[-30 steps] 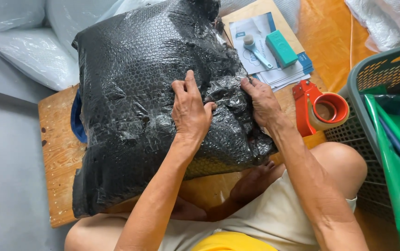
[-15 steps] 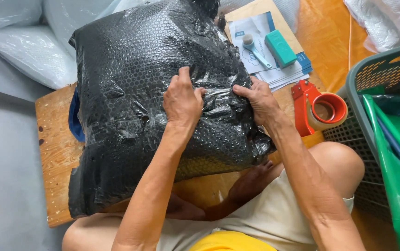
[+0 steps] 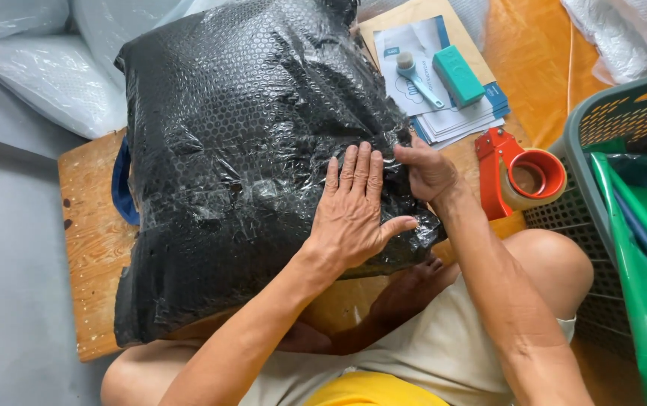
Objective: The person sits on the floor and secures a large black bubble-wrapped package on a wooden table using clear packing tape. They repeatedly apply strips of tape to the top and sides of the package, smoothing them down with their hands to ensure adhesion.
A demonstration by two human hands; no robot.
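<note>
Both hands on the wrapped bundle

Your left hand (image 3: 353, 214) lies flat, fingers together, on the black bubble-wrapped bundle (image 3: 248, 150) filling frame centre; your right hand (image 3: 427, 169) pinches its right edge, the bundle's long axis running top to bottom.

Grey floor (image 3: 7, 301) on left, smooth, looks like concrete. Low wooden desk (image 3: 94, 248), worn, few dark stains. Orange mat (image 3: 526, 68) top right. Clear plastic bags (image 3: 45, 68) piled top left, more white ones (image 3: 631, 30) in right corner. Green basket (image 3: 609, 120) at right edge. Soft even daylight, no hard shadows.
</note>
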